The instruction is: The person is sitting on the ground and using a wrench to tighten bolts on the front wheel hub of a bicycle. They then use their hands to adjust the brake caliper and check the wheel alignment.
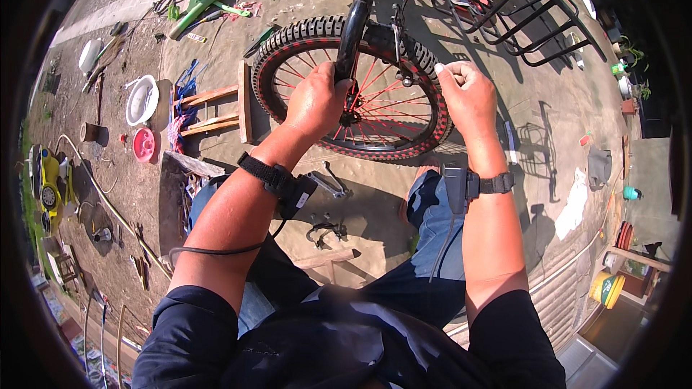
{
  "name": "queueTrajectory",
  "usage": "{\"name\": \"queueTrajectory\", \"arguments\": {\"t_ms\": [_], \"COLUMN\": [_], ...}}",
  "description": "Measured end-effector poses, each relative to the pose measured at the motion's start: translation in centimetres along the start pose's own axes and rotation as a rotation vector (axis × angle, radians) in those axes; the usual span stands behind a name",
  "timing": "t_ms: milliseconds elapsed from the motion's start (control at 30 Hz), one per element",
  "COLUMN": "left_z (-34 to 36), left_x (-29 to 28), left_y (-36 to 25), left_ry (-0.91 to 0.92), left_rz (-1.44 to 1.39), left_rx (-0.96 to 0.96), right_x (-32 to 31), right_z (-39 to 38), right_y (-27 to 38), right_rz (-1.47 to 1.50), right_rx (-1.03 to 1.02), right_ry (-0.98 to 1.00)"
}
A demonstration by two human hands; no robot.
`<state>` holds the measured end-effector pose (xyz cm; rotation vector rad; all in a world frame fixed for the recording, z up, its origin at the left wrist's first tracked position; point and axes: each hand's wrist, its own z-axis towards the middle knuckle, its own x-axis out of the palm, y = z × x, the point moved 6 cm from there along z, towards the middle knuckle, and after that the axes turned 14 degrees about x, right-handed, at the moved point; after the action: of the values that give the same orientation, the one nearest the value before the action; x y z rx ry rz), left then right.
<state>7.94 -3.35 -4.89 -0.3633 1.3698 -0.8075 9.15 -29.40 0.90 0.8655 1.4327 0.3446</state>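
Observation:
A bicycle front wheel (398, 124) with red spokes and a knobby, red-checked tire stands before me. My left hand (317, 101) grips the black fork (352, 45) near the hub, its fingers wrapped round it. A brake assembly (406, 75) sits on the fork's right side at the tire. My right hand (467, 95) is closed by the tire's right edge, thumb and fingertips together; whatever is between them is too small to make out. Black straps with small boxes and cables are on both my forearms.
A black wire rack (508, 29) overhangs at upper right. A wooden frame (244, 101), white basin (142, 99) and pink bowl (143, 145) lie left. Metal tools (331, 186) and black parts (324, 234) lie between my legs. A hose (108, 209) runs along the left.

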Motion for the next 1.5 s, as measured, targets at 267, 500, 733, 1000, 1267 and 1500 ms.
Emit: {"name": "queueTrajectory", "arguments": {"t_ms": [267,500,733,1000,1267,1500], "left_z": [0.0,0.0,0.1,-0.2,-0.2,0.2], "left_x": [-0.5,-0.4,-0.3,-0.1,-0.3,-0.7], "left_y": [0.9,1.0,1.0,1.1,1.8,1.3], "left_ry": [-0.026,-0.037,-0.036,-0.049,-0.059,-0.041], "left_rz": [-0.010,-0.012,-0.019,0.011,0.038,0.048], "left_rx": [0.025,0.021,0.052,0.051,0.054,0.085], "right_x": [5.9,8.8,8.2,6.6,3.9,3.9], "right_z": [6.3,8.5,8.6,7.2,5.2,7.2], "right_y": [5.0,5.5,5.8,5.8,4.7,1.6], "right_rz": [-0.043,0.183,0.104,0.039,0.088,0.085], "right_rx": [-0.139,-0.051,-0.026,-0.001,-0.116,-0.164], "right_ry": [0.320,0.693,0.642,0.678,0.678,0.366]}}
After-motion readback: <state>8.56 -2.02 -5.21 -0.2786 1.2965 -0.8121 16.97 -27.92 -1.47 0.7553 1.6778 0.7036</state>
